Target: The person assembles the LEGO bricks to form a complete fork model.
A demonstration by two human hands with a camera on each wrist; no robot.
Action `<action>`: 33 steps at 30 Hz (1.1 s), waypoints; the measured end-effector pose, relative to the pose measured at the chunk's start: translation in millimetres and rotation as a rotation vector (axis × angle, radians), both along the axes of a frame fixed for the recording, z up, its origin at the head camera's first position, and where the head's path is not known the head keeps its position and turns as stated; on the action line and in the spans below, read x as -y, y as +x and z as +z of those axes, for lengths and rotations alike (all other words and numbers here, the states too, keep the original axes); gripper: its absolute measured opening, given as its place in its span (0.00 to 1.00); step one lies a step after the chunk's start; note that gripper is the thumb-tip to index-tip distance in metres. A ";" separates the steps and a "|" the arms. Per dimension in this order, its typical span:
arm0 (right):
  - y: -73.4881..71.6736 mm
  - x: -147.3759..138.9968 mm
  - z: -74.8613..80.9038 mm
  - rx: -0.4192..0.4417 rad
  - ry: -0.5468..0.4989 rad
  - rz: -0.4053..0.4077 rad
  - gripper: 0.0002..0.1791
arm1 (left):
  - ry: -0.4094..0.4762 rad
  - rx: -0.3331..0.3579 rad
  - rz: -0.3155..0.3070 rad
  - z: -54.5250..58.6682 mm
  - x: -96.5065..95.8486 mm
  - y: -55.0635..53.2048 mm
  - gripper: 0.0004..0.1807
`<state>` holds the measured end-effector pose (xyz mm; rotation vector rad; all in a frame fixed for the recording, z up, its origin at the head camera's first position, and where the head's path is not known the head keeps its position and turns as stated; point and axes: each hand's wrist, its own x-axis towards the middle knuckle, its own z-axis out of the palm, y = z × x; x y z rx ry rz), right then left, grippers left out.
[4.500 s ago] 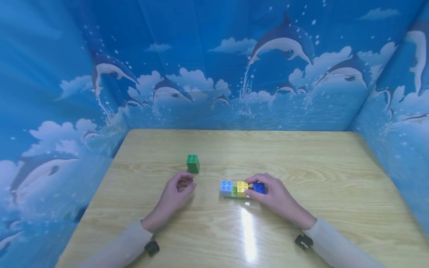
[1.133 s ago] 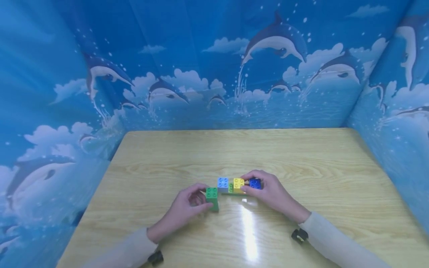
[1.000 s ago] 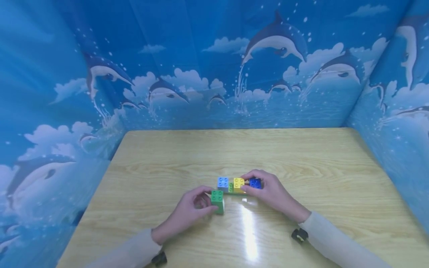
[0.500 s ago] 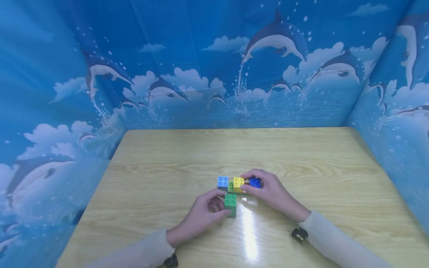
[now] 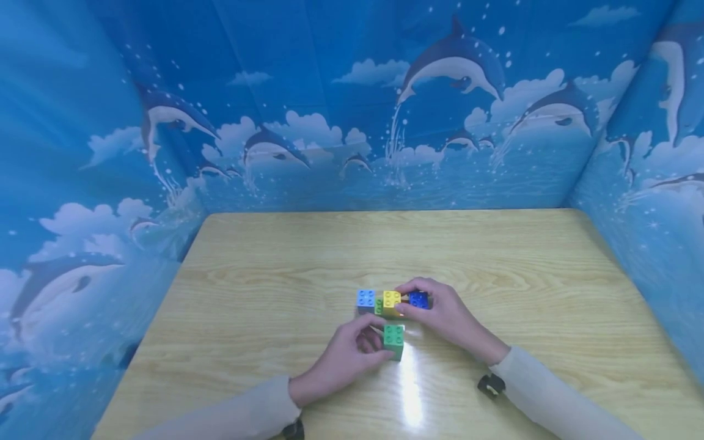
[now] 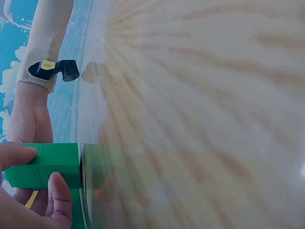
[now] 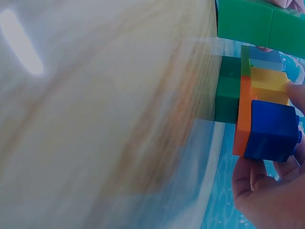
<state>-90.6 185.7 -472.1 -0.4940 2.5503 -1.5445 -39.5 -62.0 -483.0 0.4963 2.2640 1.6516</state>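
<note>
My left hand [image 5: 354, 351] pinches a stack of two green toy building bricks [image 5: 393, 341] between thumb and fingers, studs facing up. In the left wrist view this green stack [image 6: 50, 164] shows a seam between its bricks, its lower end right at the tabletop. Just beyond it, my right hand [image 5: 440, 308] grips a built piece around its yellow brick [image 5: 392, 299]. The piece also bears a light blue brick [image 5: 365, 299] at its left and a dark blue brick [image 5: 419, 299] at its right. Underneath, the right wrist view shows an orange layer [image 7: 243, 126] over a green brick [image 7: 228, 90].
The wood-grain table [image 5: 264, 269] carries a bright glare streak [image 5: 409, 391] near me. A blue dolphin-print curtain [image 5: 330, 122] encloses the back and sides. Dark wrist cameras [image 5: 491, 385] are strapped at both cuffs.
The green stack first stood alone at the back left. My left hand has since taken hold of it and brought it nearer and rightward, in front of the built piece. My right hand keeps its grip.
</note>
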 end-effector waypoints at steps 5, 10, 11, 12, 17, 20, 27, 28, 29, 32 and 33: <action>-0.1 -0.2 -0.1 -0.006 -0.011 0.006 0.18 | 0.009 0.006 -0.010 -0.9 -2.0 0.1 0.23; -0.4 -0.1 -0.8 -0.007 -0.006 0.009 0.18 | 0.010 0.024 -0.021 -2.0 -2.2 0.6 0.24; -0.3 0.0 -0.8 -0.008 -0.004 0.009 0.18 | 0.012 0.025 -0.024 -1.9 -2.1 0.8 0.24; -0.3 0.0 -0.7 -0.008 -0.004 0.008 0.18 | 0.012 0.024 -0.026 -1.7 -2.2 0.9 0.24; -0.3 -0.1 -0.6 -0.001 -0.010 0.006 0.18 | 0.021 0.014 -0.032 -1.2 -2.2 1.3 0.24; -0.5 0.1 -0.8 0.000 -0.011 0.003 0.18 | 0.025 0.010 -0.036 -1.2 -1.2 1.7 0.25; -0.7 0.6 -2.3 0.016 -0.011 0.002 0.19 | 0.041 0.021 -0.037 -3.7 4.4 2.4 0.25; -0.7 0.6 -2.4 0.017 -0.010 0.001 0.19 | 0.039 0.024 -0.036 -3.9 5.5 2.6 0.25; -0.7 0.6 -2.5 0.019 -0.010 0.000 0.19 | 0.039 0.027 -0.034 -4.2 6.5 2.8 0.25; -0.6 0.9 -2.1 0.018 -0.006 -0.002 0.19 | 0.040 0.034 -0.024 -3.8 9.1 3.1 0.24; -0.5 1.1 -1.8 0.018 -0.005 -0.002 0.19 | 0.038 0.037 -0.020 -3.1 9.8 3.2 0.23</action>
